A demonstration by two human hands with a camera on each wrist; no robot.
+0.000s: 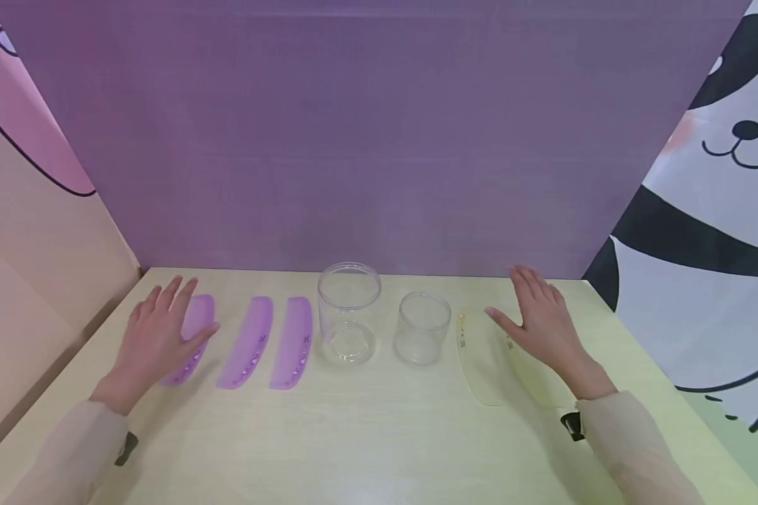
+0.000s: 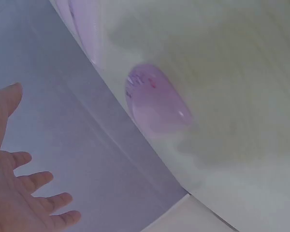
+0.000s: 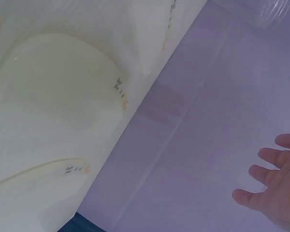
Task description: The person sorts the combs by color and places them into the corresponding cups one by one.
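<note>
- Pale table (image 1: 366,449): clear cups (image 1: 349,315) stood between purple combs (image 1: 246,344) and yellow combs (image 1: 480,368), apparently dividing the colours.
- Left hand (image 1: 156,330) and right hand (image 1: 545,328) hovered, fingers spread, empty.

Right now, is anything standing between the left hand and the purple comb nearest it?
Nothing visible does. The left hand is raised over that purple comb, and the left wrist view shows no object between them.

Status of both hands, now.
Left hand: open, holding nothing, over a purple comb.
Right hand: open, holding nothing, over a pale yellow comb.
</note>
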